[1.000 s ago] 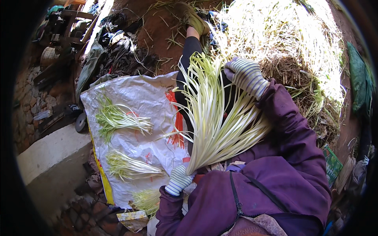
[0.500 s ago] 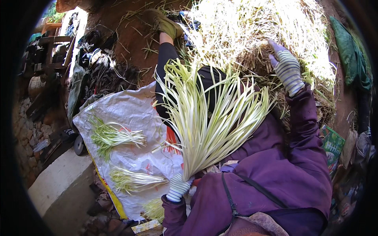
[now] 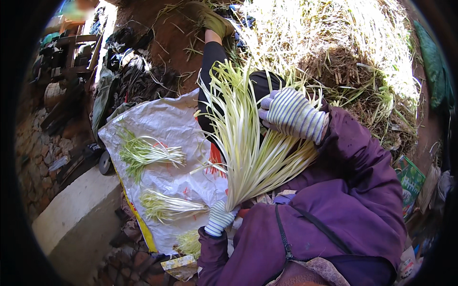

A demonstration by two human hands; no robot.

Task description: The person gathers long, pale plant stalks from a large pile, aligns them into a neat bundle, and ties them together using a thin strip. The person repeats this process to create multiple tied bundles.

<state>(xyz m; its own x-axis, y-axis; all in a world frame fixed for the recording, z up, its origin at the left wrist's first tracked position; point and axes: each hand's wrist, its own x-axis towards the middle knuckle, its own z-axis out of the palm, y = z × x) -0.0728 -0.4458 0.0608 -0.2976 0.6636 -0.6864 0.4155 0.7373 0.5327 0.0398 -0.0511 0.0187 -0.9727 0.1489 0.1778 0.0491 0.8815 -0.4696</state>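
My left hand (image 3: 220,219), in a white-and-blue striped glove, grips the narrow lower end of a large bunch of long, pale greens (image 3: 242,162) that look like blanched chives. White stalks gather at that hand, and the yellow-green leaves fan out and away over my legs. My right hand (image 3: 293,114), in a matching glove with purple fingertips, is over the right side of the fan. Its fingers are apart and bent toward the leaves; whether any leaf is between them is hard to see. Two smaller bunches, an upper one (image 3: 157,155) and a lower one (image 3: 179,207), lie to the left.
Those bunches rest on a white woven sheet (image 3: 179,114) with a yellow edge; red ties (image 3: 215,161) and another pale clump (image 3: 190,244) are there too. Loose straw-like leaves (image 3: 334,38) heap up at the far right. A concrete block (image 3: 78,202) stands at left.
My right hand has come from the straw heap back to the left and nearer, over the bunch's leaves. The left hand keeps its grip. The whole view has shifted slightly.
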